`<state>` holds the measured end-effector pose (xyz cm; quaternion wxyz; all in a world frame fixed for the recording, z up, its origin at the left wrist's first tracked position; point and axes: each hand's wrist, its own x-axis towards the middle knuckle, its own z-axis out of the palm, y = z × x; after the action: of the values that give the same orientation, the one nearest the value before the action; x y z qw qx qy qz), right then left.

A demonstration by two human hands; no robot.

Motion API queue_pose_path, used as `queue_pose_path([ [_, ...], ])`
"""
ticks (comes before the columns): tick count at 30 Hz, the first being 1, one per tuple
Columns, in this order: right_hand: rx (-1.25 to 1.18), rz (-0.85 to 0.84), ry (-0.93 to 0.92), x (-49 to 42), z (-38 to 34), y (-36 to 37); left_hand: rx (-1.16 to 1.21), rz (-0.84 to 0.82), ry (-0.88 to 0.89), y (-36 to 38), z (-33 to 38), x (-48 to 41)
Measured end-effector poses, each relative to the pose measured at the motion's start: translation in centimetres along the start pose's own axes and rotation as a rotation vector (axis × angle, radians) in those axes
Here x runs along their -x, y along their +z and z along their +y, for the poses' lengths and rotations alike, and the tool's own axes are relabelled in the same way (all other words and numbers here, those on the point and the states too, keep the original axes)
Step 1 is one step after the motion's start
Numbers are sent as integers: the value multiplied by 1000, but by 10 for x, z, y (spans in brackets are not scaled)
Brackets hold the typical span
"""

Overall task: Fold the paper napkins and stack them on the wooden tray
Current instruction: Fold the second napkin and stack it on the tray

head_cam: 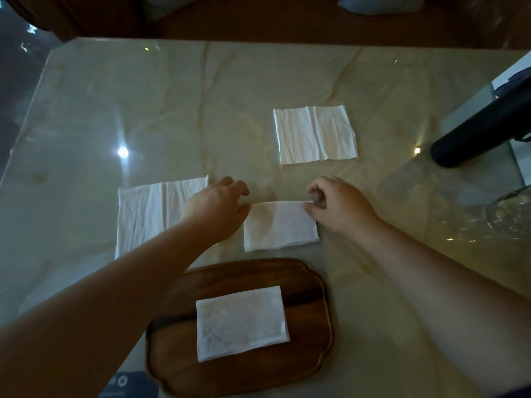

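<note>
From the head camera I see my left hand (219, 206) resting palm down with fingers curled, its thumb side touching the left edge of a folded napkin (280, 226); I cannot tell whether it grips the paper or only presses it. My right hand (337, 206) is nearly closed, thumb and forefinger pinching the far right corner of that same napkin. The napkin lies flat on the pale marble-patterned table (172, 110) between my two hands.

Under my left wrist and forearm, and out to the left of them, lies an unfolded napkin (143, 214), partly covered by the arm. Beyond my right hand, well apart from it, another unfolded napkin (314, 135) lies flat with a crease down its middle.

Nearer to me than both hands sits the wooden tray (310, 285), with one folded napkin on the tray (241, 323) lying slightly askew.

Far out to the right of my right hand, a dark cylinder (477, 133) leans across the table edge.
</note>
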<state>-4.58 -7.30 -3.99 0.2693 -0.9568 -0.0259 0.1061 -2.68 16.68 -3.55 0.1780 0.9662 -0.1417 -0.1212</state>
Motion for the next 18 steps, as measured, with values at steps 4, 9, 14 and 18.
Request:
queue_pose_path([
  [4, 83, -58, 9, -6, -3, 5, -71, -73, 2, 9, 7, -7],
  [9, -17, -40, 6, 0, -7, 4, -11, -24, 25, 6, 7, -3],
  [14, -350, -72, 102, 14, -25, -11, 386, -13, -118, -14, 12, 18],
  [18, -536, -88, 70, 30, -42, -16, 693, -2, -258, -27, 13, 44],
])
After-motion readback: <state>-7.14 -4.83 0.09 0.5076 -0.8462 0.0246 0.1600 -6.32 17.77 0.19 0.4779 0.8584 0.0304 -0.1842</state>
